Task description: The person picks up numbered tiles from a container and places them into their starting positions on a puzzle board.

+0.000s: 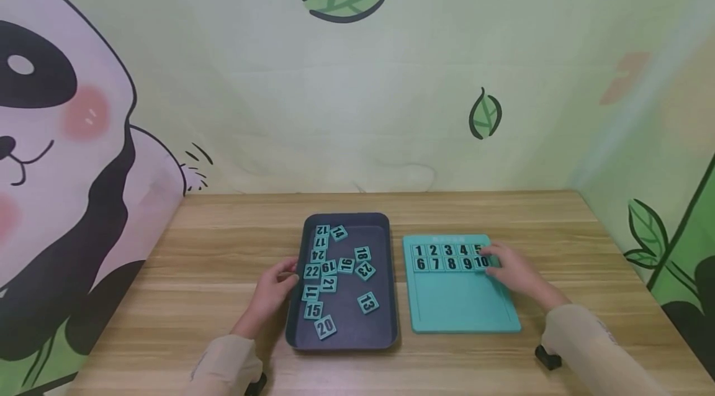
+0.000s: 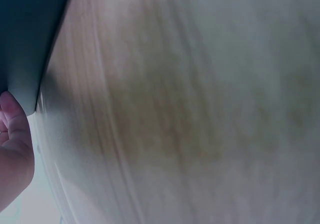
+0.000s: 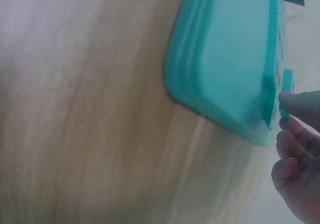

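The 10 tile [image 1: 481, 262] is pinched between thumb and fingertip of the right hand [image 1: 511, 269], at the right end of the second row on the board [image 1: 466, 309], in the lower right of the head view. In the right wrist view it is seen raised clear of the board, so it could be seated askew if it were let go before being squared. The 9 tile [image 1: 467, 263] or 5 tile [image 1: 477, 249] could be nudged by the crowding fingers, and a poor fit could be missed because the 5 tile is partly covered.

At lower centre, the tray's [image 1: 380, 321] left wall is touched by the left hand [image 1: 272, 292]; whether the rim is grasped cannot be told. If the tray were tipped or pushed, the loose tiles [image 1: 312, 270], mostly bunched along its left side, could be slid about. Several are turned, so numbers could be misread.
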{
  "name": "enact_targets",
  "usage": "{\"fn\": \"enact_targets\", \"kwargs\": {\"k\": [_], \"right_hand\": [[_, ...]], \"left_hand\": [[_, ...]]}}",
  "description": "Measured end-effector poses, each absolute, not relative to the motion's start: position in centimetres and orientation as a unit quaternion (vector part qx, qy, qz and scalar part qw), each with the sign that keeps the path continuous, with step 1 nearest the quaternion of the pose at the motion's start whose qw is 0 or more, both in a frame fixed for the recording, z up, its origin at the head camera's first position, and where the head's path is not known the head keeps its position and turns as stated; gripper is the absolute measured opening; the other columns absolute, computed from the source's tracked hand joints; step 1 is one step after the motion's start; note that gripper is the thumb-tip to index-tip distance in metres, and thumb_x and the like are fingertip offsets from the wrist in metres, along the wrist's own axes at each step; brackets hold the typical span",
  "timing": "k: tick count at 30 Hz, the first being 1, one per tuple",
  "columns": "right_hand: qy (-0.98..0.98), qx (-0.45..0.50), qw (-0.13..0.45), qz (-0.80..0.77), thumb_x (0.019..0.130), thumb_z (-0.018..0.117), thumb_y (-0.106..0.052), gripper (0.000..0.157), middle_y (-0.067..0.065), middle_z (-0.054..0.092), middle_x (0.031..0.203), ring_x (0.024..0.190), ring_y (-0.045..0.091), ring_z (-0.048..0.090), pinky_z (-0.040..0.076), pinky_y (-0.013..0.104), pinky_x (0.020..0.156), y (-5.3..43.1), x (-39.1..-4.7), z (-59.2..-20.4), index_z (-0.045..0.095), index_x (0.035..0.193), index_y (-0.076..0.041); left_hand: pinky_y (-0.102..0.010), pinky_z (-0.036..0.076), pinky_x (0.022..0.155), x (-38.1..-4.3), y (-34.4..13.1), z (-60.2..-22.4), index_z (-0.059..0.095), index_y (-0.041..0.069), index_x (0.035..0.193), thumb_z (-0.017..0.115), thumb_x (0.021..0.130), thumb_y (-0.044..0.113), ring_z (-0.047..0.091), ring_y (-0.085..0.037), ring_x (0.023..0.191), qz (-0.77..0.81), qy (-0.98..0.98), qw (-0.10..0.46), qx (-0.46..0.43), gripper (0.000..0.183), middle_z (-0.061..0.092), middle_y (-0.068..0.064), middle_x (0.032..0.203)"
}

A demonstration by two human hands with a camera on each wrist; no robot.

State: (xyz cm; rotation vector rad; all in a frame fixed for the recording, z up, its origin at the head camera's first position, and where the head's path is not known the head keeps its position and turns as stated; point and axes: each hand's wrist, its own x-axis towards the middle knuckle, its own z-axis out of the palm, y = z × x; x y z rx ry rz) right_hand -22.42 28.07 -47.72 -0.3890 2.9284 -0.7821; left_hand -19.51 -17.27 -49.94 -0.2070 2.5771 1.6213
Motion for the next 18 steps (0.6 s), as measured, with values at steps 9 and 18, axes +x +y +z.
{"fn": "enact_targets", "kwargs": {"k": [9, 18], "right_hand": [[0.963, -0.115, 0.035, -0.240, 0.078, 0.058, -0.002, 0.034, 0.027, 0.046, 0.121, 0.113, 0.045, 0.041, 0.036, 0.056, 0.092, 28.48, -22.67, -48.39, 0.055, 0.112, 0.002], [0.967, -0.103, 0.034, -0.231, 0.077, 0.058, -0.002, 0.036, 0.026, 0.048, 0.118, 0.111, 0.045, 0.043, 0.037, 0.055, 0.090, 28.25, -22.76, -48.45, 0.055, 0.112, 0.002]], "left_hand": [[-0.035, 0.050, 0.080, -19.49, -17.36, -50.02, 0.048, 0.008, 0.125, 0.048, 0.087, 0.009, 0.053, -0.029, 0.106, 0.535, 0.841, 0.046, -0.066, 0.038, 0.052, -0.014, 0.117], [-0.034, 0.051, 0.077, -19.57, -17.39, -50.09, 0.049, 0.008, 0.124, 0.048, 0.087, 0.009, 0.053, -0.028, 0.104, 0.538, 0.840, 0.043, -0.065, 0.037, 0.053, -0.014, 0.116]]}}
